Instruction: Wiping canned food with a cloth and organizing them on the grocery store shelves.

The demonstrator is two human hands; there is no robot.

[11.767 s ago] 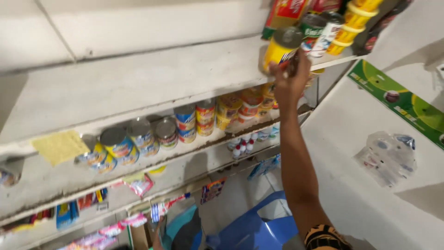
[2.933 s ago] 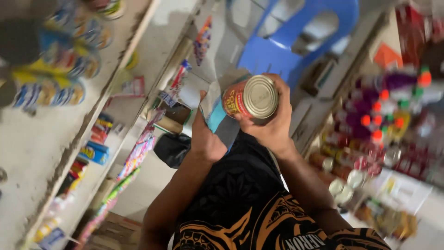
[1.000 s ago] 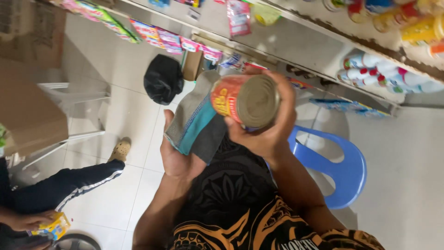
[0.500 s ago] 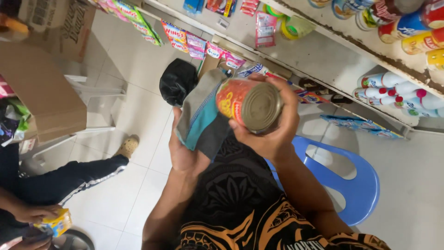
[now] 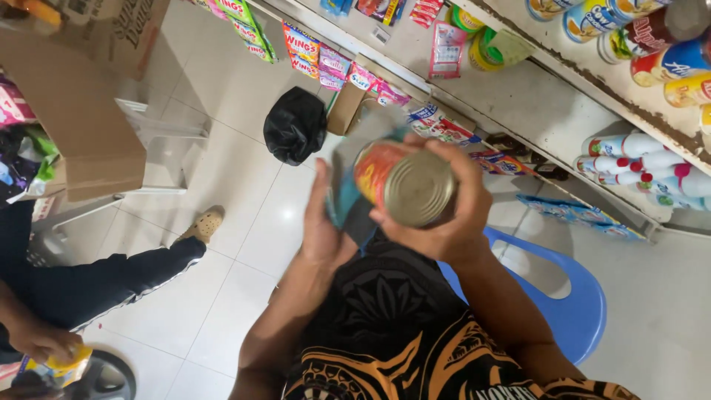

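My right hand (image 5: pixel 453 222) grips a tin can (image 5: pixel 413 188) with a red and orange label, its plain metal end turned toward me. My left hand (image 5: pixel 321 222) holds a grey and teal cloth (image 5: pixel 342 198) pressed against the can's left side. The cloth is blurred by motion. Both hands are in front of my chest, above my black and orange patterned shirt (image 5: pixel 385 333).
A blue plastic chair (image 5: pixel 574 296) stands under my right arm. Shelves with cans (image 5: pixel 592 22), white bottles (image 5: pixel 637 159) and hanging sachets (image 5: pixel 311 55) run along the top right. On the tiled floor are a black bag (image 5: pixel 295 132), cardboard boxes (image 5: pixel 81 111) and another person's leg (image 5: pixel 111 274).
Long ago my right hand reached a can on a high shelf. Since then it has brought the can to my chest, and my left hand's cloth has shifted up against it.
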